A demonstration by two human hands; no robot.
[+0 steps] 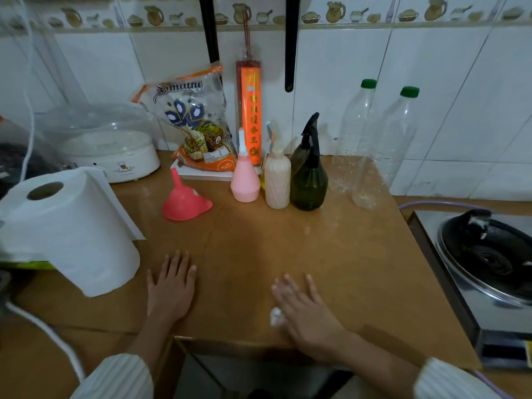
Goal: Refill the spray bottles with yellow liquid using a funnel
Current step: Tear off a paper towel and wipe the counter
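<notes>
1. On the brown table (259, 254), the left hand (169, 286) lies flat, palm down, fingers straight and slightly spread, holding nothing.
2. Beside it, the right hand (305, 309) rests with fingers extended; a small white object (275, 315) sits at its thumb, possibly a cap, though blur hides whether it is gripped.
3. Further back, a pink funnel (184, 201) stands upside down, spout up.
4. Right of it stand a pink bottle (244, 180), a cream spray bottle (277, 180) and a dark green spray bottle (309, 180), close together.
5. Two clear bottles (371, 156) with green caps stand by the tiled wall.
</notes>
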